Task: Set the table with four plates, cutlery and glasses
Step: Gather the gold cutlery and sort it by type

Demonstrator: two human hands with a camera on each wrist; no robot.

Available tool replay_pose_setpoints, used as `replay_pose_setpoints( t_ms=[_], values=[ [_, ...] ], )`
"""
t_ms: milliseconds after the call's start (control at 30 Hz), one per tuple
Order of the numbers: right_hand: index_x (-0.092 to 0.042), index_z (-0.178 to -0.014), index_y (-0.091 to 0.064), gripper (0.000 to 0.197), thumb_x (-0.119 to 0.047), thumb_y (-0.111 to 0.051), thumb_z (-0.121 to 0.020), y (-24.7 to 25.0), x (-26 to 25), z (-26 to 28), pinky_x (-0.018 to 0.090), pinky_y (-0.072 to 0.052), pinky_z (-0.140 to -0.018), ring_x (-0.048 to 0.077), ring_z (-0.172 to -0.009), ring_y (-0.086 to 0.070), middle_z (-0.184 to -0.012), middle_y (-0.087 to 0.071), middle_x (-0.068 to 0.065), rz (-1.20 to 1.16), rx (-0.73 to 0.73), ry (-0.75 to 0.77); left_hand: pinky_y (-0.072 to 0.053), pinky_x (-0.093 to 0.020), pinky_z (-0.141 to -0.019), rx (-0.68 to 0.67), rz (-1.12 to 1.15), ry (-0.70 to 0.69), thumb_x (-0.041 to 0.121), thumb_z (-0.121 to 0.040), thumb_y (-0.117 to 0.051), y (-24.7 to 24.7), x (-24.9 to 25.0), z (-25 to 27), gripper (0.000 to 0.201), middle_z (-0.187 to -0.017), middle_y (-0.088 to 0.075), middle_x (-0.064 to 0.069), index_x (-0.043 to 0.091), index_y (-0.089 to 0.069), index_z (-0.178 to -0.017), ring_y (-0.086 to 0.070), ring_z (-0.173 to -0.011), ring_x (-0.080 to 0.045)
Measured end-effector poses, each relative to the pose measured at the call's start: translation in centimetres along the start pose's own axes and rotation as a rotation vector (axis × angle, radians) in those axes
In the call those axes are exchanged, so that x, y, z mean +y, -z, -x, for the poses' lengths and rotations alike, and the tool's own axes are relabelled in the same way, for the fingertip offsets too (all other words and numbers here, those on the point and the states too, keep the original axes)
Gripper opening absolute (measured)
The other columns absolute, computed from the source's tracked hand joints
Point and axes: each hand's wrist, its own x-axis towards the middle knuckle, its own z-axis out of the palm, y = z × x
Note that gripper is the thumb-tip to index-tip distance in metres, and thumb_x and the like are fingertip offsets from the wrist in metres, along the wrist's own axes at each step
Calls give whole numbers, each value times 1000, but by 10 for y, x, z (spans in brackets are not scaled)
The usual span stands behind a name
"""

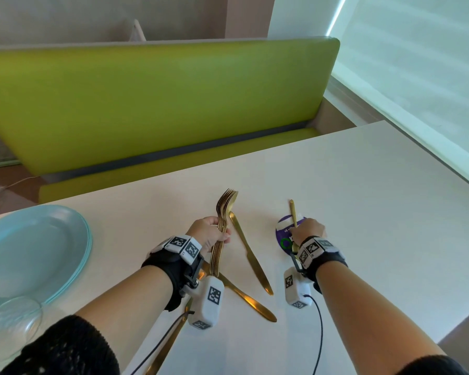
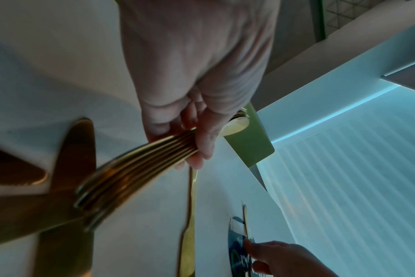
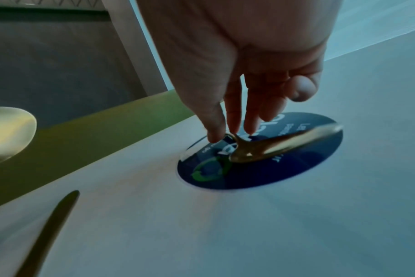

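My left hand [image 1: 220, 234] grips a bundle of gold forks and a spoon [image 1: 224, 209] by the handles, heads pointing away; the left wrist view shows the fingers curled round the bundle [image 2: 135, 168]. My right hand [image 1: 306, 234] pinches a single gold spoon [image 1: 293, 212] at its neck, over a round dark blue sticker [image 1: 282, 231]. In the right wrist view the thumb and fingertips [image 3: 216, 136] meet on the spoon [image 3: 272, 146], whose bowl lies on the sticker [image 3: 272, 168]. Three gold knives lie loose on the white table [image 1: 363, 198]: one [image 1: 251, 253] between my hands, two [image 1: 249, 299] nearer me.
A stack of light blue plates [image 1: 35, 253] sits at the table's left, with clear glassware [image 1: 11, 320] in front of it. A green bench [image 1: 157, 104] runs behind the table. A bright window blind [image 1: 417, 63] is on the right.
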Motion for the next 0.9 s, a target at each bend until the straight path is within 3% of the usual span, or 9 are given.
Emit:
replay_pose_setpoints(
  t_ms=[100, 200, 333, 400, 467, 567, 667, 800, 900],
  values=[
    [-7, -107, -64, 23, -21, -57, -90, -1, -4, 0, 34, -51, -85, 31, -105, -63, -112, -67, 14, 9, 2, -4, -51, -18, -44, -1, 26, 18, -9, -86, -57, 0, 1, 0, 21, -78, -62, -3, 12, -59, -87, -60, -65, -15],
    [-11, -101, -63, 17, -19, -54, -89, 2, -6, 1, 39, -48, -95, 31, -106, -62, -111, -66, 12, 37, -9, -11, -52, -25, -56, 7, 34, 31, -5, -86, -60, 0, 1, 0, 25, -81, -64, -4, 5, -60, -109, -62, -67, -15],
    [-11, -101, -63, 21, -24, -53, -88, 5, -12, 8, 37, -48, -93, 29, -103, -62, -106, -67, 9, 106, -20, 42, -48, -15, -38, 41, -1, 28, -1, -86, -61, 0, 2, -2, 33, -89, -65, -6, 6, -57, -119, -63, -68, -13],
    [-11, -105, -63, 23, -20, -50, -89, 6, -18, 13, 36, -43, -94, 28, -107, -59, -110, -66, 9, 201, -2, 112, -48, -17, -41, 70, -50, 12, 0, -86, -62, 2, 3, -2, 31, -94, -66, -6, 6, -58, -117, -63, -68, -12],
    [-13, -110, -63, 26, -17, -47, -91, 7, -25, 18, 36, -39, -95, 27, -112, -53, -114, -64, 8, 334, 49, 254, -47, -19, -47, 114, -105, -12, 2, -86, -63, 4, 5, -3, 30, -98, -66, -5, 6, -60, -115, -63, -68, -12],
    [-13, -107, -64, 24, -14, -46, -92, 13, -32, 34, 36, -38, -92, 26, -110, -49, -113, -62, 7, 507, 162, 562, -48, -13, -45, 173, -164, -43, 4, -86, -63, 8, 12, 0, 31, -102, -65, -6, 7, -59, -116, -63, -69, -13],
    [-16, -109, -64, 24, -15, -46, -95, 18, -39, 54, 34, -36, -90, 25, -107, -48, -111, -59, 5, 644, 194, 867, -43, -17, -56, 174, -258, -63, 8, -87, -63, 12, 17, 8, 34, -102, -66, -5, 9, -59, -121, -64, -75, -14],
    [-18, -112, -64, 23, -22, -49, -96, 16, -46, 81, 33, -37, -85, 23, -102, -49, -108, -58, 5, 728, 167, 1173, -37, -20, -56, 92, -329, -60, 7, -84, -64, 9, 19, 26, 33, -95, -68, -8, 10, -60, -117, -61, -78, -15],
    [-23, -101, -71, 17, -24, -59, -90, 14, -52, 97, 32, -41, -78, 21, -95, -54, -98, -62, 1, 784, 211, 1303, -37, -23, -62, -36, -350, -28, 1, -79, -65, 3, 18, 41, 29, -85, -64, -9, 10, -63, -107, -56, -77, -19]
  ],
)
